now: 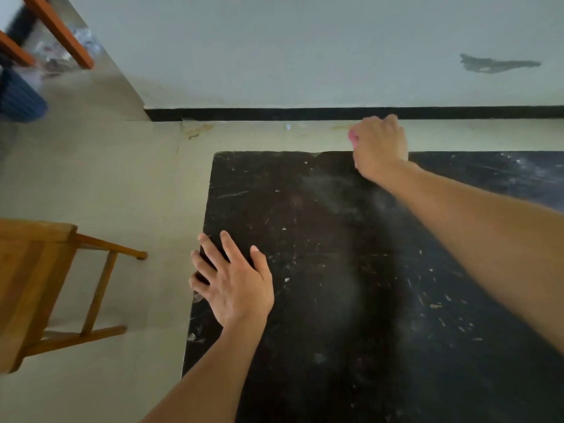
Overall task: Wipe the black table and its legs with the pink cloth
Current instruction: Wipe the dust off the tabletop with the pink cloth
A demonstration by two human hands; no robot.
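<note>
The black table (351, 270) fills the lower right of the view, its top scratched and speckled with pale marks. My left hand (235, 279) lies flat on the table's left edge, fingers spread, holding nothing. My right hand (380, 146) reaches over the far edge of the table and is closed in a fist. A small bit of the pink cloth (353, 136) shows at the left side of that fist; the rest of the cloth is hidden. The table's legs are out of sight.
A wooden chair (39, 285) stands on the pale floor to the left of the table. A white wall with a black skirting strip (274, 113) runs just behind the table. Orange wooden legs (61, 32) and a blue bin (21, 99) are at the far left.
</note>
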